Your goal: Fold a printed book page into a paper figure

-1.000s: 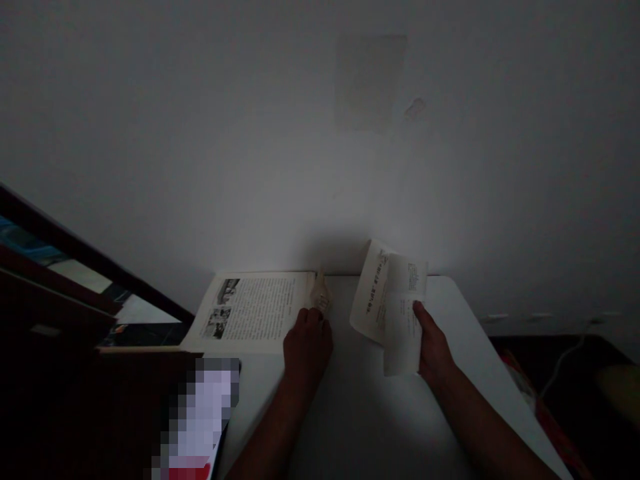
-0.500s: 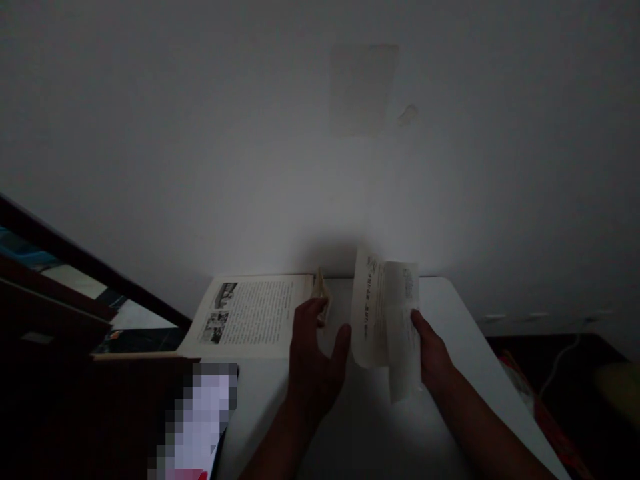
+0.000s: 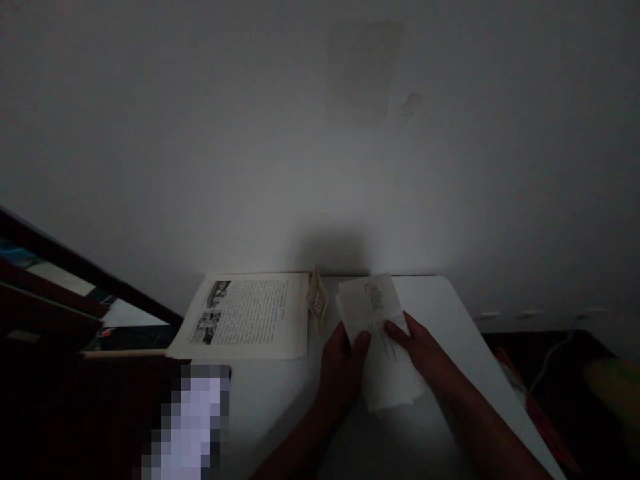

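Observation:
Printed paper sheets [image 3: 375, 373], laid together and tilted, are held over the white table between both hands. My left hand [image 3: 343, 370] grips their left edge, thumb on top. My right hand [image 3: 423, 350] closes on the right edge, its thumb across the printed face. Left of the hands, a small folded paper piece [image 3: 317, 300] stands on the table near the wall, touched by neither hand. Beside it lies a stack of printed pages [image 3: 250, 313] with text and dark pictures on the top sheet.
The white table [image 3: 435, 300] stands against a pale wall [image 3: 225, 167]. A blurred-out phone-like device [image 3: 187, 427] lies at its left front edge. Dark wooden furniture [image 3: 75, 280] is at the left. A pale cable [image 3: 555, 357] runs along the right, below wall sockets.
My left hand has moved right, from beside the folded paper piece onto the sheets. The sheets, spread apart before, now lie together, tilted lower between both hands.

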`<action>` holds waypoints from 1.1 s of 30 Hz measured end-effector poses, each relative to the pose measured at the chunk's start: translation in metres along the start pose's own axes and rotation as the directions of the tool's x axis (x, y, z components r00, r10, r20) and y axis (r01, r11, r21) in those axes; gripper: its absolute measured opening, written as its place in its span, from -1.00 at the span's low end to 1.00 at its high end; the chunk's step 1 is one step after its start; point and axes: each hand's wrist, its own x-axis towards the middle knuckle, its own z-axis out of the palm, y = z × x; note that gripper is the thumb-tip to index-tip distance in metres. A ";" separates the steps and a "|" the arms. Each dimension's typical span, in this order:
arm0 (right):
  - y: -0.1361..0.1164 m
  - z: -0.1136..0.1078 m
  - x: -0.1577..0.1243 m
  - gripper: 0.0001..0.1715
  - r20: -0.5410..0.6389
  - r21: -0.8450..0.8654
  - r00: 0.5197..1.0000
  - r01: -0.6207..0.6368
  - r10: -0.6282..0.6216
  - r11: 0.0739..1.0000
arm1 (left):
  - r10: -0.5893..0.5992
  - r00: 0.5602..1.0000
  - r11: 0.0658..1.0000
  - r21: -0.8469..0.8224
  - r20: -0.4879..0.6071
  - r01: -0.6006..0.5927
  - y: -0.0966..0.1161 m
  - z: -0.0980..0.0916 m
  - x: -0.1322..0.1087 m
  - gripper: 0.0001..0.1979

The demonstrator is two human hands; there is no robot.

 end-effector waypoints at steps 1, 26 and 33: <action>0.000 -0.001 0.000 -0.43 -0.003 -0.002 1.000 0.008 -0.008 1.000 | -0.016 1.000 1.000 -0.008 -0.004 0.016 -0.004 -0.002 0.000 -0.68; 0.021 -0.012 0.010 -0.47 -0.032 0.125 0.999 0.027 -0.023 0.992 | -0.084 0.986 0.973 0.201 -0.142 0.111 -0.023 -0.013 0.011 -0.64; 0.020 -0.013 0.010 -0.43 -0.015 0.122 1.000 0.027 -0.025 0.992 | -0.106 0.984 0.979 0.157 -0.146 0.129 -0.021 -0.013 0.010 -0.64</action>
